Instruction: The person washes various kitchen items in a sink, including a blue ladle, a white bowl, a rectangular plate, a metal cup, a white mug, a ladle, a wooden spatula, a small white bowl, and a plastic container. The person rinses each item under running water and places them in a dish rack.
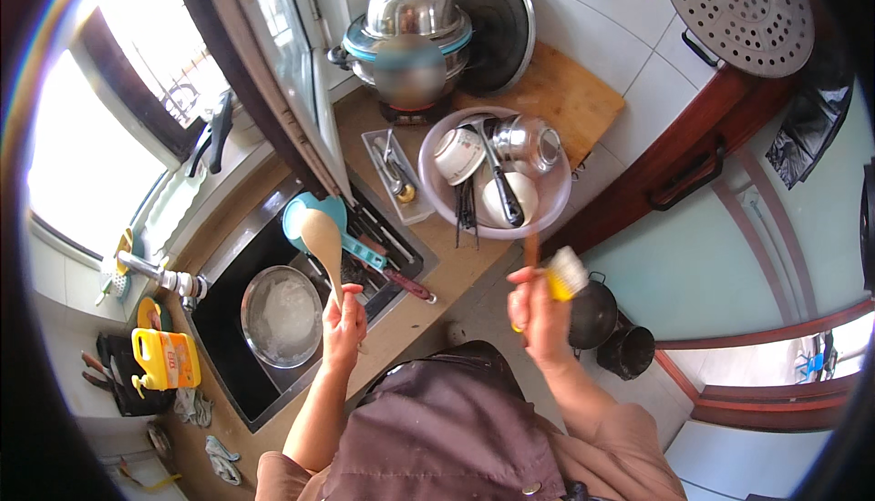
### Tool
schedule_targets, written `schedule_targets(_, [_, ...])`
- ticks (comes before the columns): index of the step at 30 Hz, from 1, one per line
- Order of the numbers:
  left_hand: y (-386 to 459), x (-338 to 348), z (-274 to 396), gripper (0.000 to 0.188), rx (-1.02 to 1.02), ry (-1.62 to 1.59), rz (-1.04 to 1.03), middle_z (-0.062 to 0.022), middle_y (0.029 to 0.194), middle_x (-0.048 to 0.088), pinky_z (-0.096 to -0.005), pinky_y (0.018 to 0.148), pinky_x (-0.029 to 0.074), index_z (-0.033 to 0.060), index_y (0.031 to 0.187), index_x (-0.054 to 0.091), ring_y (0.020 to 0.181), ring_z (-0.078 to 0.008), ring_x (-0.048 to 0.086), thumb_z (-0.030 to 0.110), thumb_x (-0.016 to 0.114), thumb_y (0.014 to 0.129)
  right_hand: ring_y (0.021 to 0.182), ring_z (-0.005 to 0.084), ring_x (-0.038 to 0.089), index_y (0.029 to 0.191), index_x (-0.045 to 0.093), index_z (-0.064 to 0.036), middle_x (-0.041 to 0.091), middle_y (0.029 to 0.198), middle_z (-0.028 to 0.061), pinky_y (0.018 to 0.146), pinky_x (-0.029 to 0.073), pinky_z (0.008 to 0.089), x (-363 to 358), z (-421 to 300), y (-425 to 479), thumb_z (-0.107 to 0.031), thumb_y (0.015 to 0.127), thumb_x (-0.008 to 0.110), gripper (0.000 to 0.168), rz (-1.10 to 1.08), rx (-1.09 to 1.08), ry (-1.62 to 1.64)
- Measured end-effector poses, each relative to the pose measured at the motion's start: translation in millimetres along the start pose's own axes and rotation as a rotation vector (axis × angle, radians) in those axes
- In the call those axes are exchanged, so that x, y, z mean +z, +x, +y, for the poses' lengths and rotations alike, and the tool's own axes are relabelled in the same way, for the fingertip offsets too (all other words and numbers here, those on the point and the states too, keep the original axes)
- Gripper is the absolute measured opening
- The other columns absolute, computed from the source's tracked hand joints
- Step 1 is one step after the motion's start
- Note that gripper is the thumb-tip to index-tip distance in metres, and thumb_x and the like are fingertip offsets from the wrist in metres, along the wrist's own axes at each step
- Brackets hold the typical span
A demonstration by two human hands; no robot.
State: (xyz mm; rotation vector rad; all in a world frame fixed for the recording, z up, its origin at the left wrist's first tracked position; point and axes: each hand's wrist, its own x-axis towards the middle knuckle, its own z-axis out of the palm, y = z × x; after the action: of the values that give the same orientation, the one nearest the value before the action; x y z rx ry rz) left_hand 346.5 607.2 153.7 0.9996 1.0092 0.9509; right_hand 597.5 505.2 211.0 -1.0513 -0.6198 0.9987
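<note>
My left hand (344, 320) grips the handle of a beige spoon (322, 238), its bowl raised over the corner of the dark sink (225, 357). Behind that bowl, in the sink area, lies a turquoise scoop or strainer (362, 249) with a long handle. A round metal basin (281, 316) with cloudy contents sits in the sink. My right hand (543, 313) holds a yellow brush (562, 282) with pale bristles, blurred by motion. A thin brown wooden piece (531, 251) sticks up from the same hand; its full shape is hidden.
A pale plastic basin (427, 186) on the counter holds bowls and utensils. Beside it are a clear cutlery tray (420, 210) and a cutting board (581, 104). A window sash (294, 91) juts over the sink, near the faucet (164, 279). Dark pans (593, 316) stand low on the right.
</note>
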Motion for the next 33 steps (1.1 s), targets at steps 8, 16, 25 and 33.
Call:
schedule_targets(8, [24.3,37.8,1.5,0.017,-0.064,0.191,0.043,0.0082,0.053,0.033,-0.0181,0.036,0.019,0.0078,0.094,0.052,0.042,-0.0008,0.027,0.022,0.042,0.093,0.038,0.0074,0.027,0.082,0.053,-0.007,0.03,0.047,-0.0031,0.034,0.022,0.0196,-95.1,-30.4,63.1,-0.036,0.093,0.033,0.037,0.195,0.413,0.727])
schedule_targets(16, [27.4,46.6,3.4,0.018,-0.069,0.189,0.063,0.0078,0.054,0.034,-0.0179,0.036,0.022,0.0061,0.097,0.051,0.041,-0.0007,0.028,0.022,0.043,0.092,0.041,0.0071,0.031,0.078,0.053,-0.004,0.036,0.05,-0.0028,0.036,0.024,0.0196,-107.6,5.0,125.3,-0.024,0.09,0.041,0.027,0.175,0.596,1.006])
schedule_targets(25, [24.4,38.7,5.2,0.019,0.179,0.583,0.023,0.0026,0.061,0.043,-0.022,0.052,0.034,0.0021,0.098,0.054,0.056,-0.0074,0.039,0.018,0.049,0.089,0.043,0.0025,0.036,0.089,0.059,-0.002,0.045,0.059,-0.0037,0.036,0.025,0.0167,-122.8,16.0,84.4,-0.03,0.088,0.052,0.029,0.526,0.145,-0.13])
schedule_targets(33, [13.9,97.6,59.8,0.029,0.315,0.83,-0.365,-0.0183,0.079,0.059,-0.0368,0.062,0.047,0.0033,0.105,0.048,0.073,-0.0337,0.06,0.015,0.059,0.08,0.044,0.0028,0.034,0.083,0.059,-0.003,0.046,0.062,-0.0033,0.039,0.024,0.0172,-32.9,-25.5,43.1,-0.023,0.088,0.052,0.021,0.264,-0.031,-0.002])
